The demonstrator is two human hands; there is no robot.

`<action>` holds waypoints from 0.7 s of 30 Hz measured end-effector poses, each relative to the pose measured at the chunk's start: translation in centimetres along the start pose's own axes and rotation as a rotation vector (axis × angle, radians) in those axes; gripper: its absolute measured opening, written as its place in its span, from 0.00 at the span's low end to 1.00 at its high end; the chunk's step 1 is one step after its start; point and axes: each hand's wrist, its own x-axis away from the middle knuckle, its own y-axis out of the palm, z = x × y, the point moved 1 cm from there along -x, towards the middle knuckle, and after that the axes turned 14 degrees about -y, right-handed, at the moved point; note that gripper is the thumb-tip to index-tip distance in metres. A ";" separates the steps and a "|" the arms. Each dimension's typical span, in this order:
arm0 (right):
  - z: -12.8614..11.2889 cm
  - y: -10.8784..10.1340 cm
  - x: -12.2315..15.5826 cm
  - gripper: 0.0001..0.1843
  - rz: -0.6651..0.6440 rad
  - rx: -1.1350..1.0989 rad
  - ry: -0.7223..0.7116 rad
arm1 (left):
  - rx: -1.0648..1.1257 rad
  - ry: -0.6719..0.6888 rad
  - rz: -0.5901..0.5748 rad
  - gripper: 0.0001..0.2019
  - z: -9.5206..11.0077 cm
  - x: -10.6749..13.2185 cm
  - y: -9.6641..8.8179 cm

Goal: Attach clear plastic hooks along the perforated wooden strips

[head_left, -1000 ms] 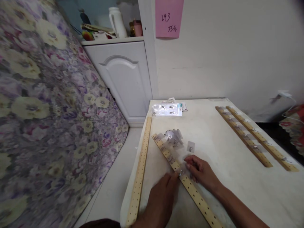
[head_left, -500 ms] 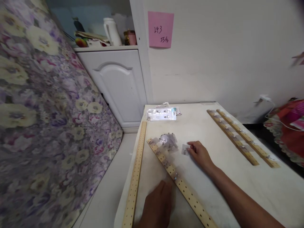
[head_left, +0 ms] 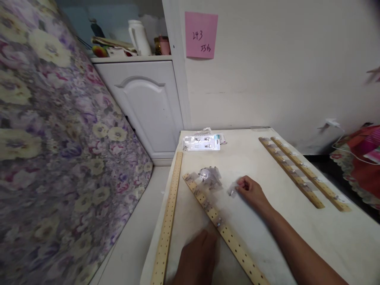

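My right hand [head_left: 251, 192] is closed in a pinch on a clear adhesive hook [head_left: 232, 191], a see-through square with a small metal hook, held low over the table. Left of it lies a loose pile of the same adhesive hooks [head_left: 210, 177]. A perforated wooden strip [head_left: 234, 247] runs slantwise from the pile towards me, with several clear hooks [head_left: 219, 222] set along its far half. My left hand [head_left: 197, 255] is at the left edge of this strip, near its middle. Motion blur smears its fingers, so I cannot tell what they hold.
Another perforated wooden strip [head_left: 168, 215] lies along the table's left edge. Two strips with hooks on them, a nearer one [head_left: 292, 172] and an outer one [head_left: 311, 174], lie at the right. Hook packaging [head_left: 202, 143] rests at the back left of the white-covered table [head_left: 237, 154].
My right hand has shifted slightly, tilting the hook in its fingers. My left hand has moved a little and stays beside the slanted strip.
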 end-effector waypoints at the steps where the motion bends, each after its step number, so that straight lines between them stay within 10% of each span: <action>1: 0.0 -0.2 0.1 0.09 -0.007 -0.025 0.004 | 0.006 0.008 0.003 0.10 0.0 0.0 0.0; 10: -2.6 -2.0 4.0 0.17 -0.094 -0.625 0.114 | -0.040 0.146 -0.002 0.06 0.3 0.5 1.1; 21: -5.3 -0.1 10.3 0.14 -0.286 -0.636 0.201 | -0.020 0.150 0.012 0.06 1.0 1.7 1.4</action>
